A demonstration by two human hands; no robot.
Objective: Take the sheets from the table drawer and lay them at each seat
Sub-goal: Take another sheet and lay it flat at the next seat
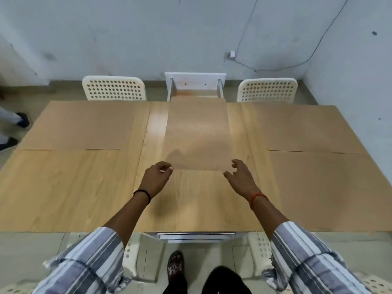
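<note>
Fingers of left hand (pixel 157 179) and right hand (pixel 239 177) pinch a translucent tan sheet (pixel 197 136).

Wall cable (pixel 314 49), white adapter (pixel 230 55), bystander's shoe (pixel 23 119)

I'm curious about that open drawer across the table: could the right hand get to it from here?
Probably not from here: the open drawer sits past the far edge of the table, while the right hand is at mid-table, holding the sheet.

2 arms stretched forward; left hand (pixel 158 177), right hand (pixel 240 177) each pinch near corner of sheet (pixel 198 134).
</note>
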